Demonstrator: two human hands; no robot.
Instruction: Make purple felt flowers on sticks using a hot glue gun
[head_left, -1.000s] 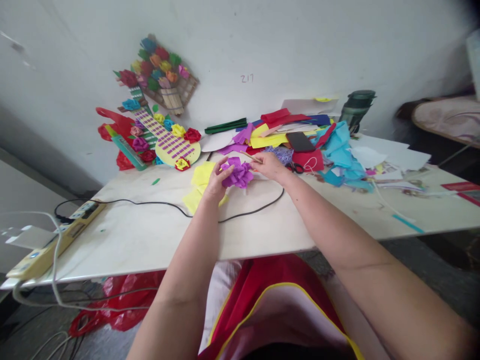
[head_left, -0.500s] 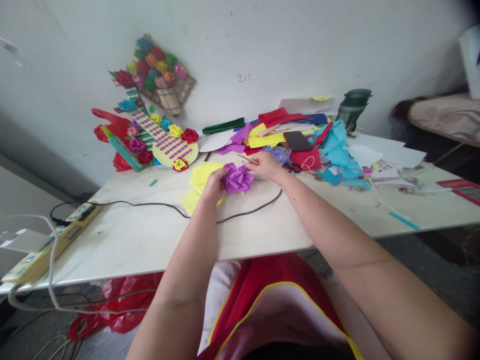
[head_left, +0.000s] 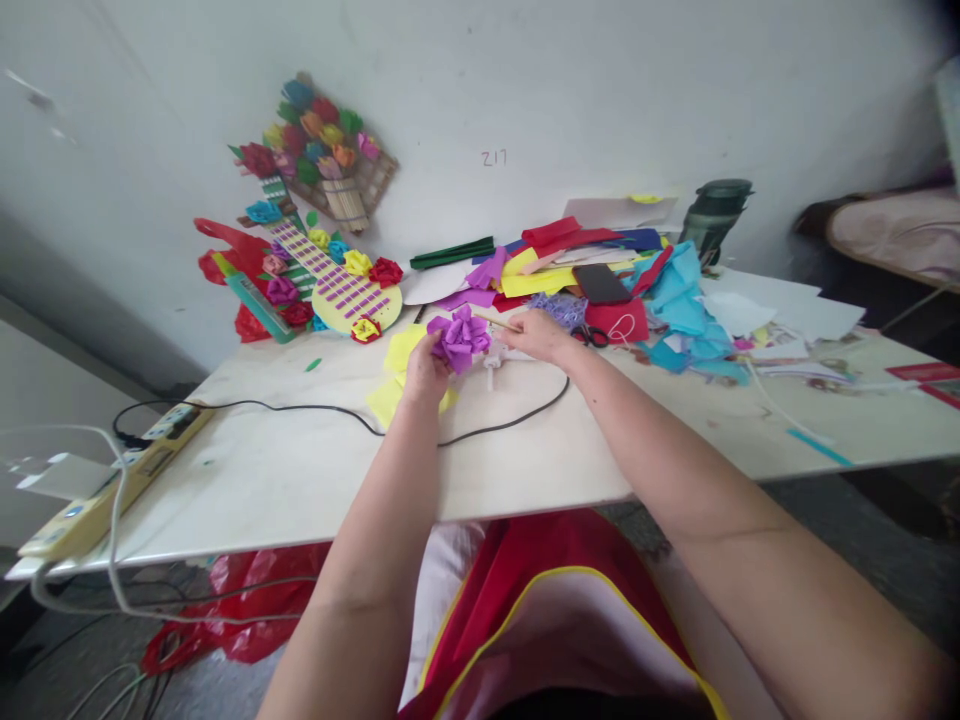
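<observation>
A purple paper flower (head_left: 460, 338) is pinched in my left hand (head_left: 425, 372), its petals facing up and to the right. My right hand (head_left: 538, 336) grips a thin wooden stick (head_left: 493, 321), whose tip points left at the flower's edge; I cannot tell if it touches. Beneath my left hand lie yellow paper pieces (head_left: 400, 355). A small whitish object, probably a glue gun (head_left: 492, 366), sits just right of the flower, partly behind my right hand. The scissors (head_left: 590, 336) lie beside my right wrist.
Coloured paper sheets (head_left: 540, 283), a phone (head_left: 601, 284) and a dark green bottle (head_left: 715, 217) stand along the back. A paper-flower guitar (head_left: 352, 300) leans at the left wall. A black cable (head_left: 300, 406) crosses the table from a power strip (head_left: 112, 490).
The purple flower in my left hand has risen and shifted slightly left, uncovering the whitish object beside it. My right hand keeps the stick near the flower. The whole view has shifted slightly.
</observation>
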